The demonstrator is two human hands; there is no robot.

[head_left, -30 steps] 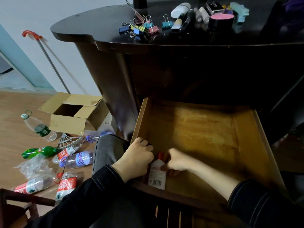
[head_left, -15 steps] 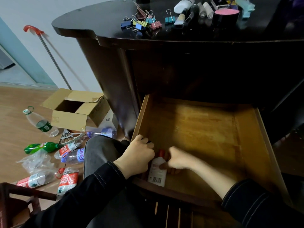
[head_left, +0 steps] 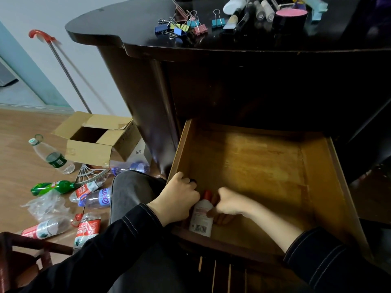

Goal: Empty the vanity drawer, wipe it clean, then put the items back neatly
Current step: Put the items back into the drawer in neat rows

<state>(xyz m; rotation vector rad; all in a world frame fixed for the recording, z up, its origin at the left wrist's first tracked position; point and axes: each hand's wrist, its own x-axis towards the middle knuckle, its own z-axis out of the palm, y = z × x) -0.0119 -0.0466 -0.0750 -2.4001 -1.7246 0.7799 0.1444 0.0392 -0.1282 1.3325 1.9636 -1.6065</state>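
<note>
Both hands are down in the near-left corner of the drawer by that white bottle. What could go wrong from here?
1. The left hand and right hand crowd the white bottle in the corner of the drawer. How firmly either holds it is hidden, so it may slip on lifting.
2. The binder clips lie toward the front edge of the vanity top. Setting the bottle there could knock them to the floor.
</note>
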